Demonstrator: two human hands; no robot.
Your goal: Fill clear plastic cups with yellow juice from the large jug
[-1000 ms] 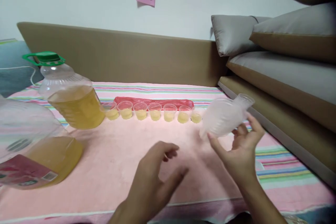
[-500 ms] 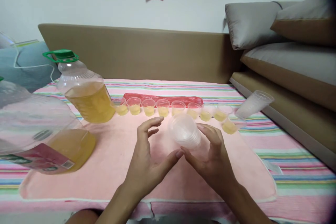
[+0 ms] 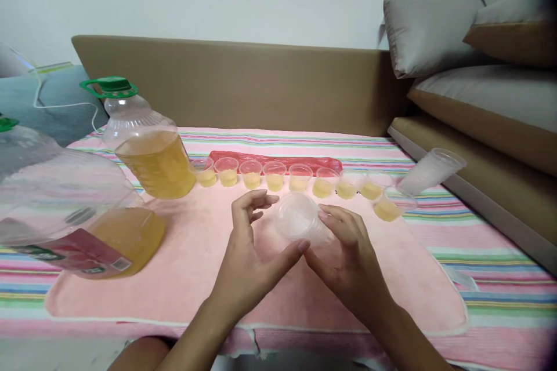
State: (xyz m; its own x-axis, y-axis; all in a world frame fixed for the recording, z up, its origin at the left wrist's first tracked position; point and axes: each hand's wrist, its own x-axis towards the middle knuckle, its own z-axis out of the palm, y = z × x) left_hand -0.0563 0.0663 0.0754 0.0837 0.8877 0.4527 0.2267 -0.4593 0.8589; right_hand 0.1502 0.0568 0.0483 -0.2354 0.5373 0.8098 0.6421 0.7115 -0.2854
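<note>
Compared with a second ago, the right hand (image 3: 348,246) has moved from the right side to the middle together with a stack of clear cups (image 3: 296,217), and the left hand (image 3: 248,255) has come to meet it.

Beginning from the left, I see a large bottle (image 3: 87,203) near the front and a farther bottle (image 3: 159,165), both with yellow liquid. Next stands a row of small cups (image 3: 275,181), partly filled, with a red bag (image 3: 319,163) behind. The left hand is wide and curved; whether its fingers touch the rim, I cannot tell. The stack is tilted above the middle of the pink mat (image 3: 183,266), and the right hand holds its right side. I think a light grip is best, because thin plastic may bend; the left fingers should take only the rim. Farther right, a last cup (image 3: 389,208) stands nearer than the row, just before a second stack (image 3: 430,171), which lies slanted towards the cushions (image 3: 491,93).

For moving, I judge most room is at the left, above the mat's near edge (image 3: 87,319); forward, the row is close; at right, the last cup could be knocked.
</note>
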